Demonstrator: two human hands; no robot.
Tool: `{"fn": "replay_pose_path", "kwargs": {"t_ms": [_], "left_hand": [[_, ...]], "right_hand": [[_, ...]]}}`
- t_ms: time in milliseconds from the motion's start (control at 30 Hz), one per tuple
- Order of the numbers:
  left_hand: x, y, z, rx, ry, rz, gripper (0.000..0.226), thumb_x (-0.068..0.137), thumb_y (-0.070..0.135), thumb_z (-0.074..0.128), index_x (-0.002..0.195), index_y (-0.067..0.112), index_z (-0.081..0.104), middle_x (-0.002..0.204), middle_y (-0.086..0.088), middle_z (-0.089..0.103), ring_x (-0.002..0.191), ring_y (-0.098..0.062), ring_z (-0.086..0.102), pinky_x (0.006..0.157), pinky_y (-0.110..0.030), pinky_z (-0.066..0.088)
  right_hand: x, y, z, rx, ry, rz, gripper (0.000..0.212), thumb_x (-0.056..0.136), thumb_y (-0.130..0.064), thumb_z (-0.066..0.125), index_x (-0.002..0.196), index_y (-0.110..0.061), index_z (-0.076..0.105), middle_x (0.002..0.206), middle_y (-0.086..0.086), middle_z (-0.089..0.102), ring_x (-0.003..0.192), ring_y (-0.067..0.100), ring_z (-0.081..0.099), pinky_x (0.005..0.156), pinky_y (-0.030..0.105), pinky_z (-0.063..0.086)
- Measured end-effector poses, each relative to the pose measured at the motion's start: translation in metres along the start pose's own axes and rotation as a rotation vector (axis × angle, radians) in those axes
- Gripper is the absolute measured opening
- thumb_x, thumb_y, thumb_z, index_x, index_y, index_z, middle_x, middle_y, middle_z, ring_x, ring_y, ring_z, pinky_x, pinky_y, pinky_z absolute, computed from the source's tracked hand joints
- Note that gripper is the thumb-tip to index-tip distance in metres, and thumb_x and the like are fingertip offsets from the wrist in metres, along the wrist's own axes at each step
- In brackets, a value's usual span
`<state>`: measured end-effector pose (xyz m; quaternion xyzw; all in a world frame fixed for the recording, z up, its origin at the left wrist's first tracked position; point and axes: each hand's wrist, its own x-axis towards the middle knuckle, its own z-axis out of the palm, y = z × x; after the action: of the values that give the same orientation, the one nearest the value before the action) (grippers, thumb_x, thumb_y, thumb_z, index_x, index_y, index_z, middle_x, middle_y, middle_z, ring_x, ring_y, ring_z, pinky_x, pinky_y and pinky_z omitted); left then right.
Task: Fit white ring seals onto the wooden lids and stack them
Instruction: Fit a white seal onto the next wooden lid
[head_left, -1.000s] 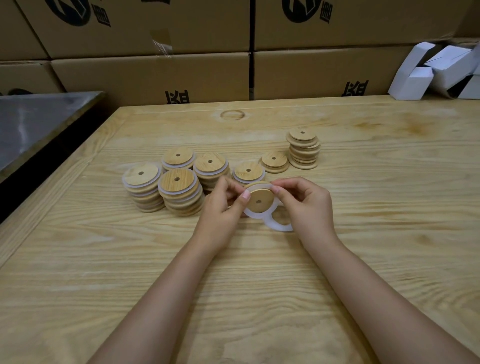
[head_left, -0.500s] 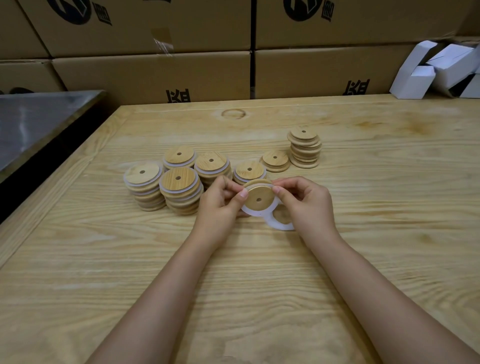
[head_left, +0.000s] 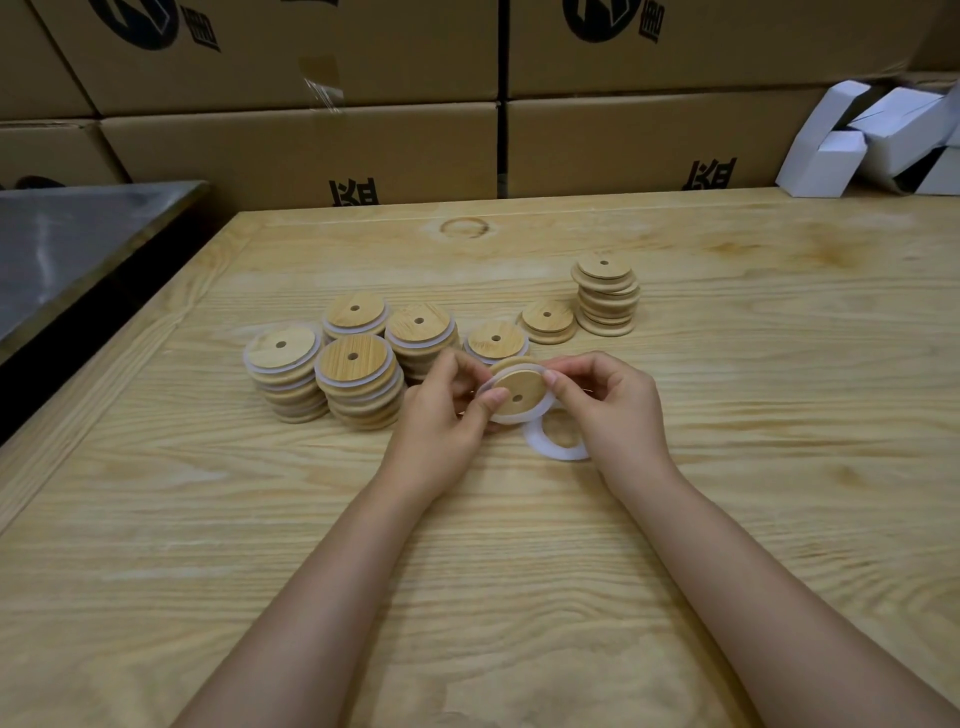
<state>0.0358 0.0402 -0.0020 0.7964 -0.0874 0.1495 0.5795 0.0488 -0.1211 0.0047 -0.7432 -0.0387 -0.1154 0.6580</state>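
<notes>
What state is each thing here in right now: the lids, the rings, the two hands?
left hand: pinching the held lid's left edge.
right hand: pinching its right edge.
held lid: tilted, white ring round its rim; fully seated or not, unclear.
spare ring: flat on the table, unfitted.
five left stacks: lids with rings fitted.
two right stacks: bare lids.
cardboard boxes: shut, stacked.

Left hand (head_left: 441, 415) and right hand (head_left: 613, 410) pinch a wooden lid (head_left: 517, 392) wearing a white ring seal (head_left: 511, 415).
</notes>
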Motion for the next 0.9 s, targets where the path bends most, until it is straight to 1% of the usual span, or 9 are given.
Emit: {"fn": "replay_pose_path", "kwargs": {"t_ms": [100,167,300,433,500,600,700,800,900], "left_hand": [[0.002,0.0,0.0,-0.117,0.036,-0.07,0.028,0.086,0.005,0.063,0.077,0.029,0.051,0.072,0.0,0.069,0.07,-0.015,0.069,0.062,-0.035,0.058],[0.004,0.002,-0.001,-0.216,0.062,-0.106,0.023,0.086,-0.002,0.06,0.078,0.016,0.049,0.069,0.001,0.067,0.067,-0.012,0.068,0.057,-0.028,0.057],[0.006,0.006,-0.004,-0.391,0.109,-0.144,0.021,0.086,-0.003,0.058,0.076,0.01,0.046,0.069,-0.003,0.069,0.068,-0.016,0.069,0.058,-0.032,0.058],[0.006,0.008,-0.007,-0.498,0.1,-0.166,0.02,0.086,-0.003,0.056,0.075,0.009,0.044,0.067,-0.003,0.07,0.069,-0.017,0.07,0.059,-0.035,0.059],[0.006,0.008,-0.008,-0.52,0.097,-0.169,0.021,0.086,-0.004,0.056,0.075,0.009,0.043,0.068,-0.004,0.07,0.07,-0.019,0.07,0.06,-0.036,0.059],[0.005,0.009,-0.009,-0.509,0.083,-0.158,0.022,0.085,-0.005,0.057,0.073,0.009,0.044,0.069,-0.004,0.071,0.07,-0.017,0.07,0.06,-0.032,0.058],[0.005,0.008,-0.009,-0.446,0.073,-0.146,0.024,0.083,-0.006,0.059,0.071,0.01,0.045,0.067,0.001,0.07,0.067,-0.01,0.068,0.058,-0.026,0.056],[0.005,0.007,-0.008,-0.411,0.071,-0.142,0.026,0.082,-0.007,0.061,0.07,0.011,0.046,0.064,0.003,0.068,0.063,-0.006,0.065,0.055,-0.021,0.054],[0.006,0.007,-0.007,-0.426,0.074,-0.145,0.026,0.082,-0.007,0.06,0.07,0.012,0.046,0.064,0.004,0.066,0.065,-0.005,0.065,0.056,-0.023,0.055]], "right_hand": [[-0.001,0.001,0.002,-0.009,-0.017,-0.003,0.005,0.082,-0.011,0.07,0.081,-0.015,0.069,0.085,-0.002,0.072,0.082,0.01,0.067,0.077,0.025,0.052],[-0.001,0.001,0.003,-0.016,-0.022,-0.002,0.007,0.081,-0.011,0.071,0.079,-0.017,0.068,0.084,-0.003,0.071,0.08,0.009,0.066,0.076,0.023,0.052],[-0.003,-0.001,0.005,-0.007,-0.024,-0.026,0.009,0.08,-0.013,0.072,0.074,-0.018,0.067,0.082,-0.004,0.071,0.078,0.009,0.066,0.075,0.023,0.052],[-0.005,-0.005,0.006,0.014,-0.044,-0.041,0.011,0.082,-0.009,0.069,0.076,-0.018,0.066,0.086,-0.001,0.07,0.085,0.016,0.066,0.083,0.033,0.053],[-0.007,-0.007,0.007,0.018,-0.049,-0.055,0.007,0.081,-0.011,0.071,0.079,-0.016,0.066,0.087,-0.001,0.07,0.085,0.016,0.065,0.084,0.034,0.052],[-0.01,-0.009,0.009,0.003,-0.037,-0.081,0.007,0.079,-0.017,0.073,0.082,-0.015,0.067,0.082,-0.006,0.07,0.08,0.006,0.064,0.081,0.026,0.051],[-0.012,-0.01,0.01,0.034,-0.023,-0.078,0.01,0.078,-0.022,0.074,0.081,-0.016,0.067,0.079,-0.009,0.07,0.079,0.003,0.064,0.078,0.018,0.049],[-0.012,-0.009,0.011,0.006,0.011,-0.076,0.007,0.081,-0.016,0.071,0.08,-0.017,0.065,0.076,-0.011,0.067,0.075,-0.001,0.062,0.075,0.016,0.048],[-0.01,-0.009,0.011,0.022,0.036,-0.051,0.009,0.084,-0.008,0.066,0.079,-0.015,0.065,0.078,-0.007,0.066,0.073,0.002,0.061,0.074,0.021,0.048]]}}
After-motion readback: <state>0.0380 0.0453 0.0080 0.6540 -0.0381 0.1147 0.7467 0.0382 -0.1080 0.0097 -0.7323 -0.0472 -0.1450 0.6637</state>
